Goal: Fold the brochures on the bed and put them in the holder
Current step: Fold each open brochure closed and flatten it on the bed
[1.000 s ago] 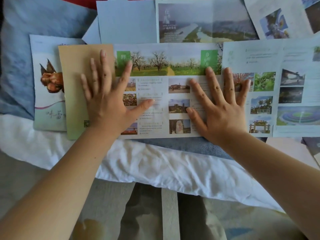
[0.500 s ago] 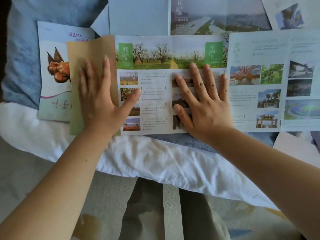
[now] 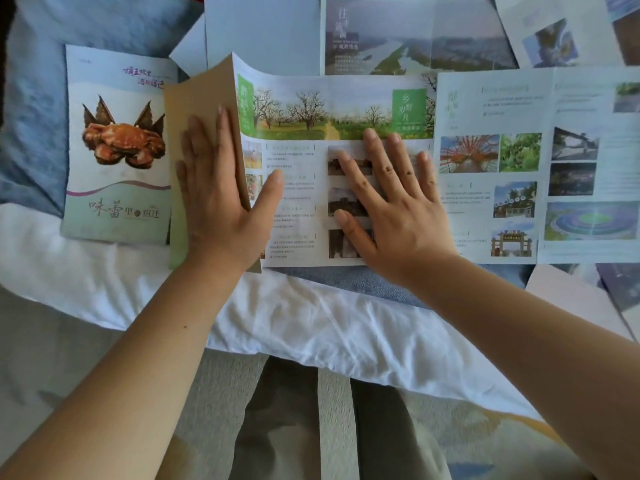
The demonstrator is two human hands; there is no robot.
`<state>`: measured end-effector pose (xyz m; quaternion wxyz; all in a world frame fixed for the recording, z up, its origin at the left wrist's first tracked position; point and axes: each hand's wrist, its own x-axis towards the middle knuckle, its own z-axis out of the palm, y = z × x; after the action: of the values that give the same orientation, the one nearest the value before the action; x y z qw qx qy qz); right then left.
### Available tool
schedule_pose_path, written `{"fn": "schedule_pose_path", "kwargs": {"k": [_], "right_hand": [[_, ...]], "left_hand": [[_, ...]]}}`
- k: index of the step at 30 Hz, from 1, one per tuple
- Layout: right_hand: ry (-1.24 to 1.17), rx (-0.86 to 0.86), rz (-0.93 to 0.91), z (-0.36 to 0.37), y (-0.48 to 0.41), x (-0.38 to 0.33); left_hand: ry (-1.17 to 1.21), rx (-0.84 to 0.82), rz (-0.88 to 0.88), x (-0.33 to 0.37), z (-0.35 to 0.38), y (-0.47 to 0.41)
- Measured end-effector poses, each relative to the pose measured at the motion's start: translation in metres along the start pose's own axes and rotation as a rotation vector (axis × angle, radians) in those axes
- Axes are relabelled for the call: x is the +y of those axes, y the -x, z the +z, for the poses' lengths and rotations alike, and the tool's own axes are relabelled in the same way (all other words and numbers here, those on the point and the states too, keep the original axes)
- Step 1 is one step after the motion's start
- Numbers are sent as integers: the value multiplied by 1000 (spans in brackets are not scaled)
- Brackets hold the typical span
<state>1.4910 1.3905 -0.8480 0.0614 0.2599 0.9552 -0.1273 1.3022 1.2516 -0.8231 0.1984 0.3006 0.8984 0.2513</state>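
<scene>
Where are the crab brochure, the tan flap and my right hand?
crab brochure (image 3: 117,143): head view, on the crab picture.
tan flap (image 3: 204,95): head view, on its bare upper part.
right hand (image 3: 398,216): head view, on the back of the hand.

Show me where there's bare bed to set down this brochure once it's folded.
The white sheet along the near edge, below the open brochure, is bare, also below the crab brochure. A blue blanket patch lies free left of the crab brochure. Further back and to the right, overlapping brochures crowd the bed.
</scene>
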Motion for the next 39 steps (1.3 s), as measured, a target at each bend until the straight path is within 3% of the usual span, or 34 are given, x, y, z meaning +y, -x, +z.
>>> {"fn": "schedule_pose_path", "kwargs": {"k": [11,25,39], "right_hand": [[116,74,297,-19,42,93],[-8,123,248,-6,63,116],[-5,201,233,-3,62,117]], "left_hand": [[-106,40,42,32,13,0],[-195,-66,169,104,72,20],[-407,-72,145,134,91,27]]}}
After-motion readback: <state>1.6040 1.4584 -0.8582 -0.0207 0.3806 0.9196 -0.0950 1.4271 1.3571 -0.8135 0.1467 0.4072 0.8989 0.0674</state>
